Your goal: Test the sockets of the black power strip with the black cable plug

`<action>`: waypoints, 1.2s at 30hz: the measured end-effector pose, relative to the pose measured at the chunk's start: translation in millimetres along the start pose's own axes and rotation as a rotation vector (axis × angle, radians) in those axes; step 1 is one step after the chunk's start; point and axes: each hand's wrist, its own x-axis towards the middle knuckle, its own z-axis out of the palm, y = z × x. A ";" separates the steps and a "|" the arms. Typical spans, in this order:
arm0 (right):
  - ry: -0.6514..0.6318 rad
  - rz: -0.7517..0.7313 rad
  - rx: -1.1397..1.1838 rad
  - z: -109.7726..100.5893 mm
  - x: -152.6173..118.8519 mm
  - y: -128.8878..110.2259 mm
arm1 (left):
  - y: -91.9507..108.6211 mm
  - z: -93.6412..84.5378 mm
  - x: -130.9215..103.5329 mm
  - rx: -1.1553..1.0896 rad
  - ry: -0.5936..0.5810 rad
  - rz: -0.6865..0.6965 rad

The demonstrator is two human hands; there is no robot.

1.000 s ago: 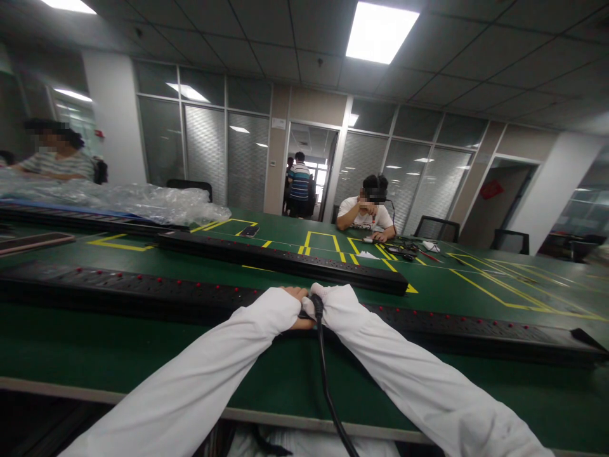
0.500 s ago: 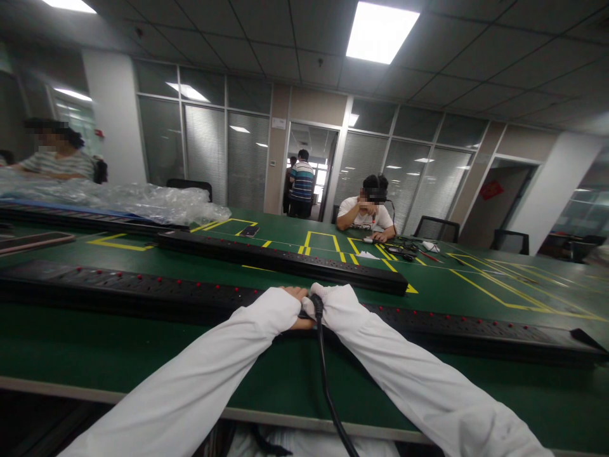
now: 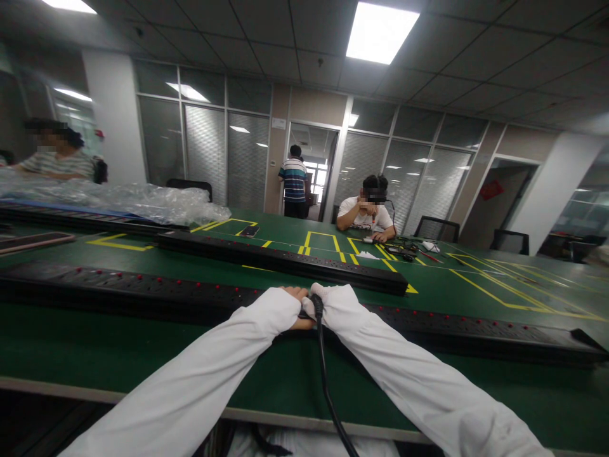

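Note:
A long black power strip (image 3: 190, 292) with red dots lies across the green table (image 3: 157, 355). Around its middle is my left hand (image 3: 299, 308), fingers over the top and thumb at the near side. My right hand (image 3: 314, 301), partly in a white covering, is closed on the black plug (image 3: 317, 306) right beside it. A thick black cable (image 3: 326, 381) runs from the plug down over the table's near edge. The plug's front end is hidden by the hands.
Beyond lies a second black strip (image 3: 285, 259). Plastic wrap (image 3: 143, 200) covers the left far side, near a phone (image 3: 248, 231). A seated person (image 3: 368, 212) works across the table by tangled cables (image 3: 402, 251). Another person (image 3: 57, 158) sits far left.
In the doorway the standing person in a striped shirt has shifted slightly left. My hands, the plug and the strips look unmoved.

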 end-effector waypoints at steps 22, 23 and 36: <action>-0.024 -0.001 0.034 -2.2 2.3 1.7 | -0.1 5.2 6.0 0.028 -0.057 -0.056; -0.023 0.000 0.039 -2.2 2.7 2.0 | -0.4 6.9 7.1 0.041 -0.071 -0.070; -0.035 0.004 0.003 -3.7 -0.5 -2.5 | 0.9 -4.3 -0.8 0.005 -0.027 -0.007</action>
